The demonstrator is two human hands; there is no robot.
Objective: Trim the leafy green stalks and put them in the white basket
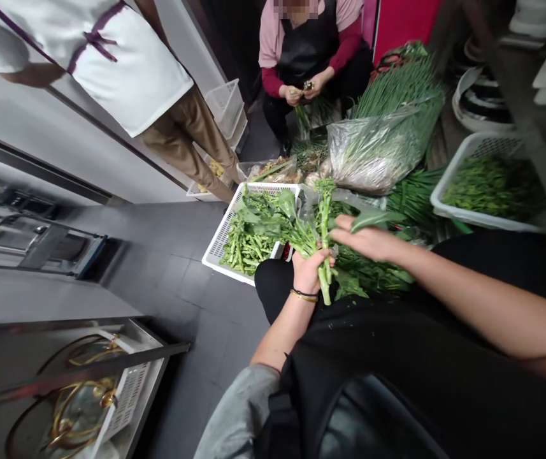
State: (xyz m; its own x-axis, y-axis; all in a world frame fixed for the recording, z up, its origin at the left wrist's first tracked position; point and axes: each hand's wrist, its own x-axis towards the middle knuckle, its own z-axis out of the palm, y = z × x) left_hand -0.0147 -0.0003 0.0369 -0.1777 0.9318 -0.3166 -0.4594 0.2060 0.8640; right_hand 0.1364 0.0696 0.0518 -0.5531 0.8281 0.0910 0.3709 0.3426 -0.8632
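Note:
My left hand (307, 273), with bracelets at the wrist, is closed around several green leafy vegetable stalks (325, 255). One thick stalk stands nearly upright, with a budded top. Close beside it on the right is my right hand (366, 241), fingers fairly straight, with a green leaf (375, 219) caught between thumb and fingers. Left of my hands, a white plastic basket (220, 242) holds trimmed stalks and leaves. More loose leafy greens (368, 271) lie below my right forearm, partly hidden by it.
Across from me a crouching person (308, 57) handles greens beside a plastic bag (368, 150) of long green stems. Another person (124, 70) stands at left. A white basket of greens (497, 191) is at right. A metal rack (158, 357) and trolley (57, 252) stand at left.

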